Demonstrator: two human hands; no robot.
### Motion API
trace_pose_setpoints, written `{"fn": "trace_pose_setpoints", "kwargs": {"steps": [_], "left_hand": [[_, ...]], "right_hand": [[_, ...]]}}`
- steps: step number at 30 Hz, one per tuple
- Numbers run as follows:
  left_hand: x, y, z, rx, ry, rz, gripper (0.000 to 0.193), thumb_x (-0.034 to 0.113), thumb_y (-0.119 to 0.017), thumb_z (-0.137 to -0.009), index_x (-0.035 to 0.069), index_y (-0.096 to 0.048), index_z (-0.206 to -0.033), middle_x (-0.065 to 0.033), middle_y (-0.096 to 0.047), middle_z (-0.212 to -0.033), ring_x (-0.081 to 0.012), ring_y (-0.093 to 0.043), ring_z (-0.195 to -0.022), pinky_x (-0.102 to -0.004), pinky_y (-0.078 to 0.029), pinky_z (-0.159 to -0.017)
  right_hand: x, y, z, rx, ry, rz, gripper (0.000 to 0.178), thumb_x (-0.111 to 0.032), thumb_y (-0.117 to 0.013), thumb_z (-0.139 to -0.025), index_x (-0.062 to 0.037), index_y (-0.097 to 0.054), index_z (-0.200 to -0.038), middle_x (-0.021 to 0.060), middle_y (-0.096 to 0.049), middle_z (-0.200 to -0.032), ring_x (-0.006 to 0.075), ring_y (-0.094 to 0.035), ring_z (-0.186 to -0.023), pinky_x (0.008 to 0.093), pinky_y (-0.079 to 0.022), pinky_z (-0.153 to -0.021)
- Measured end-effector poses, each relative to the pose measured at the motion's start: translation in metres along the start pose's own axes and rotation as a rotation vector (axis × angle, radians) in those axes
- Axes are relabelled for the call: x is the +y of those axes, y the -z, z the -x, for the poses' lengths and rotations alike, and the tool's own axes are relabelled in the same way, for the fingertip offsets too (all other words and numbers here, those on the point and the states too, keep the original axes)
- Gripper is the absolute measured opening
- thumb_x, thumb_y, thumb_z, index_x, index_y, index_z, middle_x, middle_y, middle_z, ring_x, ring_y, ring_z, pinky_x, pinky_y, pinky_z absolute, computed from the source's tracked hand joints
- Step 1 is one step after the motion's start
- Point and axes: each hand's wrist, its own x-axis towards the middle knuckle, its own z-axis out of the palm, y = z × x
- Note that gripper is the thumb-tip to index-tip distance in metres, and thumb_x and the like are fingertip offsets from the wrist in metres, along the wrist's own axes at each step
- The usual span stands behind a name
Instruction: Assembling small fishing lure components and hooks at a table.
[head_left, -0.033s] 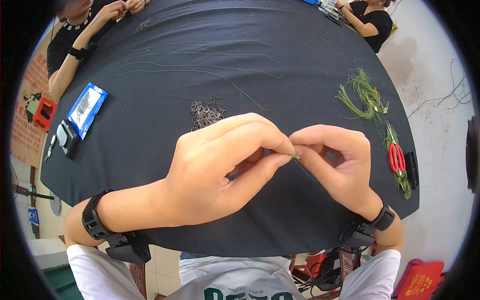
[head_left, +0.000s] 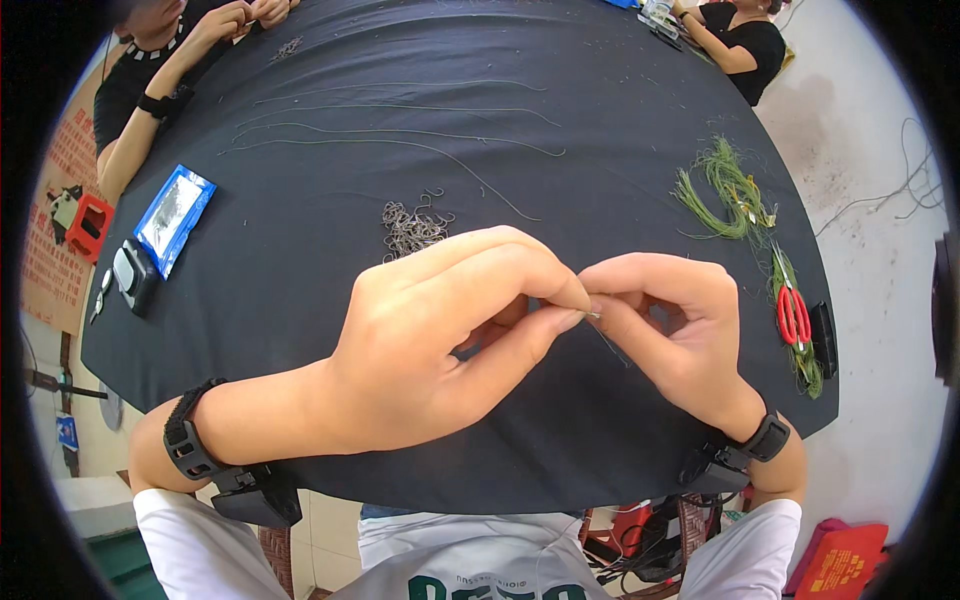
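My left hand (head_left: pixel 430 340) and my right hand (head_left: pixel 680 320) meet fingertip to fingertip above the table, both closed in a pinch. Between them is a thin green fishing line (head_left: pixel 612 346), its loose end hanging below my right thumb. A tiny pale bit shows at the left thumb tip; whether it is a hook is hidden by the fingers. Just beyond my left hand lies a pile of metal fishing hooks (head_left: pixel 413 228). Farther off, several lengths of line (head_left: pixel 400 133) are stretched side by side across the black cloth.
Bundles of green line (head_left: pixel 735 190) and red-handled scissors (head_left: pixel 793 318) lie on the right. At left are a blue packet (head_left: pixel 174 220), a dark box-like object (head_left: pixel 134 277) and small snips (head_left: pixel 102 296). Two people sit across the black-covered table (head_left: pixel 300 330).
My right fingers have shifted very slightly against the left ones, and the hanging end of line has moved a little. All else is still.
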Motion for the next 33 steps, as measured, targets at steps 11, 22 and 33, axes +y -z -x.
{"fn": "trace_pose_setpoints", "kwargs": {"steps": [11,22,33], "left_hand": [[0.001,-0.001,0.001,0.016,0.019,0.017,0.014,-0.01,-0.063,-0.075,-0.001,-0.062,-0.087,-0.0091,-0.063,-0.084,-0.0068,-0.054,-0.06,-0.0188,-0.041,-0.05],[-0.003,-0.004,-0.001,0.059,-0.111,-0.12,0.014,-0.01,-0.064,-0.074,-0.002,-0.062,-0.085,-0.0095,-0.062,-0.082,-0.0073,-0.052,-0.057,-0.0185,-0.041,-0.047],[-0.002,-0.003,-0.001,0.036,-0.172,-0.093,0.015,-0.01,-0.066,-0.073,-0.003,-0.062,-0.086,-0.0106,-0.062,-0.082,-0.0089,-0.054,-0.059,-0.0196,-0.042,-0.048]], "right_hand": [[0.002,-0.002,0.001,-0.046,0.079,0.078,0.01,-0.001,-0.068,-0.076,-0.0037,-0.07,-0.086,0.0033,-0.064,-0.065,0.003,-0.048,-0.049,0.0195,-0.033,-0.043],[-0.018,-0.001,0.003,0.005,0.394,0.394,0.017,0.002,-0.071,-0.067,-0.0048,-0.068,-0.082,0.0059,-0.055,-0.057,0.0168,-0.05,-0.043,0.0267,-0.038,-0.041],[-0.005,0.001,-0.001,0.139,0.256,0.297,0.012,0.002,-0.067,-0.074,-0.0042,-0.068,-0.084,0.0026,-0.057,-0.061,0.0053,-0.047,-0.045,0.0213,-0.032,-0.041]]}}
